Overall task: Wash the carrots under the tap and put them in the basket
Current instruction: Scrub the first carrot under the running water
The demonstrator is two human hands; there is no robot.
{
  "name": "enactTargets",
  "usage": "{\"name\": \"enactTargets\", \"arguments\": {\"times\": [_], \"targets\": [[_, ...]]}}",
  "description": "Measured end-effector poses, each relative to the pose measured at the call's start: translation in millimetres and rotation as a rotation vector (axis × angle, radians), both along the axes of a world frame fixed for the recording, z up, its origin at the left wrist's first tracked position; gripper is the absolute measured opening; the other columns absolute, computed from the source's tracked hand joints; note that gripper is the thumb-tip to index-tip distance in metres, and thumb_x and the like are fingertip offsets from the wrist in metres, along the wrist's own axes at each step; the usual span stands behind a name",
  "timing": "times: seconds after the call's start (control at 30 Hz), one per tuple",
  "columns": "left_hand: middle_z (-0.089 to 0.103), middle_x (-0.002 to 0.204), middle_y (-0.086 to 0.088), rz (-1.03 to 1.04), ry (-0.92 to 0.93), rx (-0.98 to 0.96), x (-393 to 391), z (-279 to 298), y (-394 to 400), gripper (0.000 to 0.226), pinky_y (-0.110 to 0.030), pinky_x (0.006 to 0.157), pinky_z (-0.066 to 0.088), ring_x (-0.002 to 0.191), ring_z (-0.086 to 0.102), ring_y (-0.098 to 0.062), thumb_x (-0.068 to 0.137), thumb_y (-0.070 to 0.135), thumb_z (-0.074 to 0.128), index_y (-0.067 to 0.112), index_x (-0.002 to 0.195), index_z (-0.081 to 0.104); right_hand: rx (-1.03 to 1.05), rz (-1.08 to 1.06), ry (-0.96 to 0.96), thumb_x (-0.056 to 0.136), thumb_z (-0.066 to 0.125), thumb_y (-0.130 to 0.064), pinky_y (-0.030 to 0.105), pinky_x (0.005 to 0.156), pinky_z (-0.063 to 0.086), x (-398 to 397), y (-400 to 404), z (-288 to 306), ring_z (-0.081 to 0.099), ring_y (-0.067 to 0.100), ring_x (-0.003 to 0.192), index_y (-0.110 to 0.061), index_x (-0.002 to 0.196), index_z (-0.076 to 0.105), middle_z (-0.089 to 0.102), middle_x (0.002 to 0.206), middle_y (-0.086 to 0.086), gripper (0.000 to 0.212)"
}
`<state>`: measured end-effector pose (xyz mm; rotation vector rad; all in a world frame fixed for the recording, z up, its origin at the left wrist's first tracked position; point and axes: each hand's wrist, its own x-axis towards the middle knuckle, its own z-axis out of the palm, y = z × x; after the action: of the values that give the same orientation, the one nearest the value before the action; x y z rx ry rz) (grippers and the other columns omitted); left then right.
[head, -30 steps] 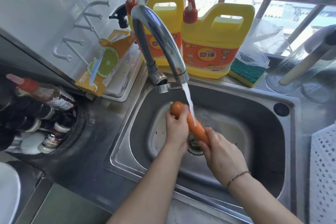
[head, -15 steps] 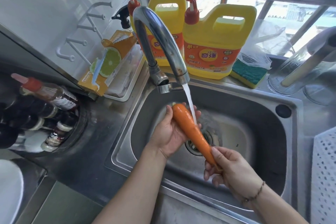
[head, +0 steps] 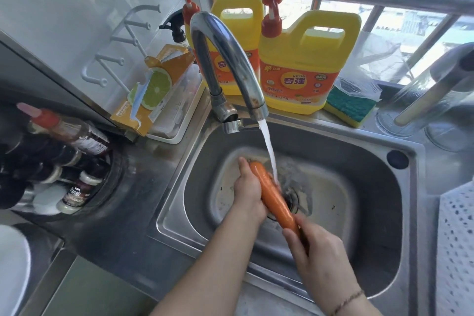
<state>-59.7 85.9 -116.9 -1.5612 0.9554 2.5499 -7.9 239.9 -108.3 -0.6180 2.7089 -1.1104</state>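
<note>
One carrot [head: 274, 195] sits over the drain of the steel sink [head: 359, 161], tilted w/ its thick end far-left and thin tip near-right. The tap [head: 225, 59] runs, and the stream [head: 269, 151] lands just right of the thick half, touching it or nearly so.

Left hand [head: 250, 191] cups the thick half from the left, fingers curled round the underside. Right hand [head: 320, 254] wraps the thin tip; the tip itself is hidden in the fist, so how much is held can't be told. Both hands grip the carrot; neither is free.

Handling, as a guess: stiff, solid, moderate weight for one hand, won't bend or bruise from a firm squeeze. Wet skin plus the taper means it prob. slides toward the thin end if pinched there alone. Better hold is round the thick half or mid-body, whole palm, not fingertips. Thin tip is the part most likely to snap if levered.

A white perforated thing [head: 456, 246] at the right edge, on the counter [head: 115, 233] beside the sink, is prob. the basket, but only a corner shows. Carrot isn't in it yet; washing is the step in hand. Two yellow detergent jugs [head: 307, 69] and a sponge [head: 348, 108] stand on the far ledge.
</note>
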Motion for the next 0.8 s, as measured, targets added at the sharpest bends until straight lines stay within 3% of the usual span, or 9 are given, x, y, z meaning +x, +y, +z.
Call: {"name": "enactTargets", "arguments": {"times": [0.07,0.17,0.27,0.33,0.4,0.5,0.57,0.7,0.8], "targets": [[0.056,0.059,-0.012,-0.005,0.019,-0.001,2.0,-1.4,-2.5,0.066,-0.031,0.055,0.052,0.049,0.056,-0.023,0.096,0.067,0.037,0.004,0.09,0.054,-0.063,-0.057,-0.036,0.089,0.068,-0.025,0.002,0.059,0.034,-1.0,-2.1,4.2,0.054,0.004,0.061,-0.015,0.094,0.075,0.055,0.056,-0.015,0.014],[0.061,0.077,-0.015,-0.061,0.173,0.014,9.2,1.7,9.5,0.051,-0.033,0.058,0.057,0.059,0.064,-0.023,0.102,0.048,0.041,0.0,0.114,0.05,-0.072,-0.159,-0.103,0.089,0.071,-0.023,0.006,0.054,0.037,-18.6,-10.4,7.0,0.052,0.002,0.05,-0.017,0.089,0.077,0.048,0.047,-0.013,0.008],[0.064,0.096,-0.015,-0.201,0.25,-0.014,22.2,3.8,17.8,0.033,-0.037,0.06,0.059,0.07,0.069,-0.023,0.107,0.029,0.038,-0.001,0.12,0.048,0.004,-0.116,-0.249,0.086,0.072,-0.032,0.009,0.059,0.043,-33.1,-12.7,10.7,0.059,0.003,0.056,-0.021,0.091,0.075,0.06,0.057,-0.013,0.013],[0.065,0.098,-0.011,-0.243,0.28,-0.06,29.1,3.2,10.2,0.019,-0.04,0.064,0.06,0.071,0.068,-0.023,0.106,0.022,0.042,0.008,0.116,0.051,0.153,-0.072,-0.312,0.084,0.071,-0.045,0.023,0.068,0.052,-41.3,-7.3,13.4,0.066,0.01,0.069,-0.027,0.086,0.073,0.067,0.067,-0.011,0.018],[0.066,0.095,-0.009,-0.328,0.283,-0.17,32.8,5.3,-4.7,0.015,-0.034,0.061,0.057,0.066,0.064,-0.019,0.103,0.018,0.05,0.018,0.117,0.055,0.209,-0.132,-0.269,0.084,0.065,-0.056,0.028,0.072,0.052,-55.9,-4.9,22.3,0.068,0.013,0.081,-0.032,0.082,0.069,0.069,0.077,-0.012,0.024],[0.066,0.087,0.003,-0.645,0.28,-0.495,36.2,13.7,-27.8,0.031,-0.016,0.056,0.048,0.06,0.06,-0.001,0.098,0.011,0.059,0.025,0.126,0.057,-0.177,-0.228,-0.519,0.087,0.061,-0.053,0.029,0.065,0.053,-95.0,-20.3,37.7,0.07,0.015,0.084,-0.025,0.13,0.056,0.068,0.103,-0.008,0.051],[0.063,0.093,0.011,-0.886,0.345,-0.68,35.9,15.8,-39.6,0.042,-0.008,0.062,0.044,0.065,0.06,0.008,0.095,0.01,0.065,0.018,0.134,0.055,-0.252,-0.12,-0.695,0.088,0.064,-0.05,0.025,0.053,0.052,-114.2,-35.2,45.1,0.071,0.015,0.077,-0.032,0.144,0.039,0.065,0.112,-0.003,0.064],[0.066,0.1,0.019,-1.066,0.413,-0.876,35.3,15.6,-55.5,0.036,-0.018,0.08,0.048,0.087,0.062,0.006,0.092,0.027,0.07,0.027,0.126,0.06,-0.081,0.054,-0.548,0.087,0.072,-0.036,0.022,0.048,0.051,-124.1,-36.4,46.0,0.065,0.006,0.052,-0.019,0.106,0.07,0.069,0.093,0.008,0.026],[0.067,0.092,0.017,-1.113,0.303,-1.098,39.1,10.2,-72.2,0.023,-0.03,0.08,0.051,0.085,0.064,-0.005,0.094,0.036,0.065,0.033,0.117,0.065,-0.231,-0.067,-0.486,0.081,0.075,-0.036,0.028,0.055,0.057,-128.8,-17.1,44.6,0.069,0.016,0.056,-0.021,0.091,0.073,0.071,0.09,0.013,0.018]]}}
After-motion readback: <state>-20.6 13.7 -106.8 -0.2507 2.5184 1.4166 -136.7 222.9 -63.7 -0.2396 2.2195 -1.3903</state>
